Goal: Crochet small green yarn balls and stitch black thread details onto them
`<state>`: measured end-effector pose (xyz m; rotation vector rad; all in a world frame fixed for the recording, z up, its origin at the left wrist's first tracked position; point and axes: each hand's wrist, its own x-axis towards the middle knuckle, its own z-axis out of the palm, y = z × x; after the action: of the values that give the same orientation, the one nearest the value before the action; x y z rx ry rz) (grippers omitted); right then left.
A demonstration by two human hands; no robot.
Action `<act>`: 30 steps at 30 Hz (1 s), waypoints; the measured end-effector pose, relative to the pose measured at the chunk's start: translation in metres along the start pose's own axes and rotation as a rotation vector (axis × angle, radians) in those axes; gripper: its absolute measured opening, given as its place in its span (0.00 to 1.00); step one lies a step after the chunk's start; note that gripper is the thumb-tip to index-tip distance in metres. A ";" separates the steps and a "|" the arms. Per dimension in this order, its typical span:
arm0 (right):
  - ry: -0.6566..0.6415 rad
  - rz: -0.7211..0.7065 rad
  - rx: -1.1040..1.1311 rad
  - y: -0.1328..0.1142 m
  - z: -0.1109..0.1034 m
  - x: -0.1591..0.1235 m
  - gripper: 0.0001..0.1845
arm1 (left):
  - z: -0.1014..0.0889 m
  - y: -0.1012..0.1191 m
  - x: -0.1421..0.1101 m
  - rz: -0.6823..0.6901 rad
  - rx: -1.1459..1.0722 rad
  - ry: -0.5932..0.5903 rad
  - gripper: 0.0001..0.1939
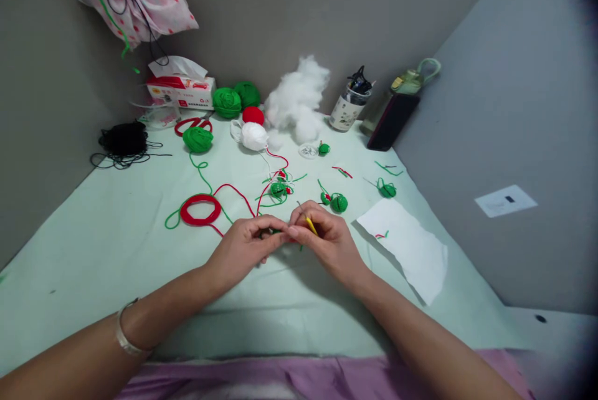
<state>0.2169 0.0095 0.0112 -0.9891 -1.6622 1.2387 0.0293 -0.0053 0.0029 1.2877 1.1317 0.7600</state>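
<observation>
My left hand and my right hand meet fingertip to fingertip over the middle of the table. A crochet hook with a yellow handle rests in my closed right hand, its metal end angled up and left. My left thumb and forefinger pinch green and red yarn, mostly hidden behind my fingers. From the left hand, red yarn runs toward a flat red yarn coil. Just beyond my fingers lie a green crocheted piece with red and white yarn ends and a small green ball.
Behind stand green yarn balls, white stuffing, a pen jar, a bottle and dark phone. Red scissors, black yarn and a tissue box are on the left. White paper lies right.
</observation>
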 end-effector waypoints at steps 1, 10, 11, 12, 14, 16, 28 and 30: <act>-0.013 -0.001 0.034 -0.001 0.002 -0.001 0.20 | 0.000 0.001 -0.001 0.003 0.007 -0.017 0.12; -0.216 0.038 -0.176 -0.007 0.010 -0.008 0.17 | 0.009 -0.006 -0.004 0.191 0.389 0.037 0.06; -0.232 0.010 -0.227 -0.008 0.011 -0.009 0.16 | 0.010 -0.007 -0.005 0.209 0.436 0.041 0.06; -0.250 -0.011 -0.262 -0.009 0.012 -0.010 0.15 | 0.011 -0.008 -0.005 0.219 0.478 0.041 0.06; -0.279 -0.031 -0.311 -0.011 0.012 -0.012 0.14 | 0.011 -0.009 -0.006 0.228 0.548 0.031 0.05; -0.304 -0.010 -0.327 -0.012 0.011 -0.012 0.14 | 0.010 -0.009 -0.006 0.230 0.574 0.023 0.04; 0.012 -0.145 -0.908 0.017 -0.042 0.007 0.10 | -0.021 -0.009 0.005 -0.153 -0.450 -0.003 0.12; -0.095 -0.285 -0.964 0.020 -0.037 0.005 0.15 | -0.022 -0.009 0.004 -0.160 -0.482 0.010 0.12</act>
<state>0.2516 0.0306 -0.0012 -1.1668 -2.4330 0.2436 0.0091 0.0045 -0.0047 0.7810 0.9691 0.8554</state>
